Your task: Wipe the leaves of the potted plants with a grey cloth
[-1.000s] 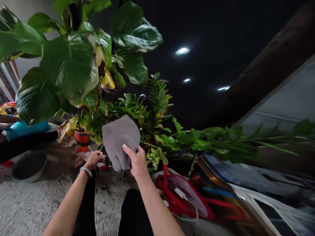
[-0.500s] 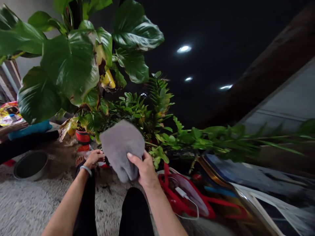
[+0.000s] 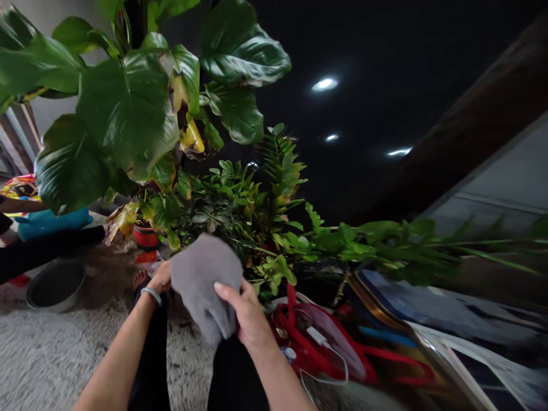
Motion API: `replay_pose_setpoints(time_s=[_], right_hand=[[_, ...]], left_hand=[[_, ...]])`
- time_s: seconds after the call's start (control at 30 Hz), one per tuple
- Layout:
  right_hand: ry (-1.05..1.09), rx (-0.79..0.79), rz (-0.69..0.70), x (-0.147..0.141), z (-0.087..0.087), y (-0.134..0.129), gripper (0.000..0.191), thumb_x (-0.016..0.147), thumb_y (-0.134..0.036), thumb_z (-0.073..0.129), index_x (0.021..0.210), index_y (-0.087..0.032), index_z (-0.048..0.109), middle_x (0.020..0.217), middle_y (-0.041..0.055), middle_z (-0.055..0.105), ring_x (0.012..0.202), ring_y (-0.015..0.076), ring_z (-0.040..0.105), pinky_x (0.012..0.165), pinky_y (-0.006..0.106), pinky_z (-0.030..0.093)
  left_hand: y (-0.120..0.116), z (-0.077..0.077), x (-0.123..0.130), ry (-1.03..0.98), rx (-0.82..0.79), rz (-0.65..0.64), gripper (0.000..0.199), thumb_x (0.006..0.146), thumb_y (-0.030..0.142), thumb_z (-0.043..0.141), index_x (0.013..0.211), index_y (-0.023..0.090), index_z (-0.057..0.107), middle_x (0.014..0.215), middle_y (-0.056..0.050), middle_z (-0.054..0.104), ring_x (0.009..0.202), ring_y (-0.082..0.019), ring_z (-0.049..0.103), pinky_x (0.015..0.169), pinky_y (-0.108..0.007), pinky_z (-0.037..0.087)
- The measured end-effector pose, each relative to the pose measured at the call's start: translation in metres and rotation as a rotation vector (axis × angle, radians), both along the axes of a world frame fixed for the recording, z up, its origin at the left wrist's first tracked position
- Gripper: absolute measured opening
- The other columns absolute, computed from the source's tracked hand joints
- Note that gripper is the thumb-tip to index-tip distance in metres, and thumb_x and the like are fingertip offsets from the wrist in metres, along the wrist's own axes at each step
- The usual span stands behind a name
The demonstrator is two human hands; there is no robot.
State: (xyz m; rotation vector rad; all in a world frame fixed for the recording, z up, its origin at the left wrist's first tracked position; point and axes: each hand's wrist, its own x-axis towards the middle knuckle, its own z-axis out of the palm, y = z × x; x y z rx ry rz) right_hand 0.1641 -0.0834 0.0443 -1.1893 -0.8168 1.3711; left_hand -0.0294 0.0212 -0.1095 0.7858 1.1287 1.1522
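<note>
A soft grey cloth (image 3: 203, 279) is bunched below and spread out smooth on top, held over my knees. My right hand (image 3: 248, 314) grips its right side, with the thumb lying on the near face. At the cloth's left edge is my left hand (image 3: 161, 277), with a pale bangle on the wrist. The cloth hides the fingers of that hand, so I cannot tell whether they hold it.
Big-leaved potted plants (image 3: 128, 114) rise ahead, one in a red pot (image 3: 145, 237). A grey basin (image 3: 55, 286) sits left, near another person's dark-clothed leg (image 3: 51, 248). To my right lie a red bag (image 3: 308, 342) with a white charger (image 3: 317, 335) and stacked frames (image 3: 411, 297).
The grey cloth has come down and slightly left, toward my lap, with my right hand on it. Its left edge now covers my left hand's fingers.
</note>
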Motion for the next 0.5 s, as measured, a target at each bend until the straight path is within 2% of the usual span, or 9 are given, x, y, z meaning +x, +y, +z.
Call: replay_pose_setpoints(time_s=[0.07,0.1,0.13,0.2,0.3,0.37,0.43,0.5], right_hand=[[-0.029,0.193,-0.08,-0.002,0.02,0.026,0.042,0.051,-0.034,0.092,0.087,-0.02,0.076,0.082,0.0019,0.08,0.078,0.0219,0.071,0.074,0.03,0.056],[-0.031,0.248,-0.112,-0.006,0.024,0.039,0.042,0.051,-0.034,0.092,0.087,-0.02,0.076,0.082,0.0014,0.08,0.078,0.0216,0.071,0.076,0.03,0.056],[-0.018,0.251,-0.125,-0.011,0.023,0.049,0.041,0.05,-0.034,0.092,0.085,-0.02,0.076,0.081,0.0011,0.08,0.078,0.022,0.071,0.077,0.031,0.056],[0.037,0.133,-0.072,-0.021,0.008,0.055,0.039,0.049,-0.036,0.09,0.081,-0.019,0.076,0.078,0.002,0.08,0.077,0.0246,0.072,0.078,0.035,0.058],[0.046,-0.098,0.061,-0.023,-0.033,0.027,0.033,0.054,-0.042,0.088,0.077,-0.019,0.078,0.076,0.0061,0.08,0.079,0.0297,0.074,0.079,0.04,0.059],[0.012,-0.174,0.105,-0.012,-0.051,0.001,0.032,0.054,-0.043,0.09,0.075,-0.021,0.079,0.076,0.008,0.08,0.08,0.0322,0.075,0.077,0.041,0.059],[0.02,-0.184,0.095,0.006,-0.05,-0.011,0.033,0.052,-0.042,0.092,0.075,-0.023,0.079,0.077,0.0089,0.081,0.077,0.033,0.075,0.073,0.042,0.06],[0.081,-0.102,-0.002,0.025,-0.029,0.0,0.035,0.051,-0.039,0.093,0.079,-0.022,0.079,0.081,0.0082,0.081,0.075,0.0306,0.075,0.072,0.041,0.06]], left_hand=[[-0.003,0.002,0.004,-0.005,-0.002,-0.01,0.028,0.052,0.028,0.084,0.061,0.019,0.059,0.057,0.001,0.064,0.049,-0.012,0.054,0.054,-0.027,0.045],[-0.004,0.004,0.006,0.0,-0.005,-0.018,0.028,0.051,0.027,0.084,0.06,0.019,0.058,0.058,0.0,0.066,0.048,-0.013,0.055,0.054,-0.027,0.045],[-0.006,0.005,0.007,0.003,-0.008,-0.02,0.028,0.051,0.027,0.084,0.06,0.019,0.058,0.058,-0.001,0.066,0.047,-0.013,0.055,0.053,-0.027,0.045],[-0.007,0.006,0.008,0.007,-0.007,-0.005,0.028,0.054,0.028,0.083,0.058,0.018,0.057,0.055,0.0,0.063,0.047,-0.012,0.053,0.053,-0.026,0.044],[-0.005,0.005,0.005,0.005,-0.006,0.026,0.032,0.058,0.033,0.084,0.056,0.018,0.056,0.048,0.003,0.055,0.048,-0.011,0.05,0.052,-0.024,0.042],[-0.003,0.005,0.001,0.006,-0.018,0.021,0.034,0.055,0.033,0.087,0.057,0.018,0.056,0.05,0.003,0.057,0.048,-0.011,0.05,0.05,-0.023,0.039],[-0.002,0.005,-0.002,0.009,-0.035,0.004,0.037,0.05,0.031,0.089,0.059,0.018,0.056,0.055,0.002,0.063,0.048,-0.011,0.052,0.048,-0.022,0.039],[-0.002,0.006,-0.003,0.013,-0.044,-0.013,0.038,0.049,0.031,0.09,0.06,0.019,0.056,0.063,-0.001,0.069,0.05,-0.011,0.055,0.05,-0.022,0.042]])
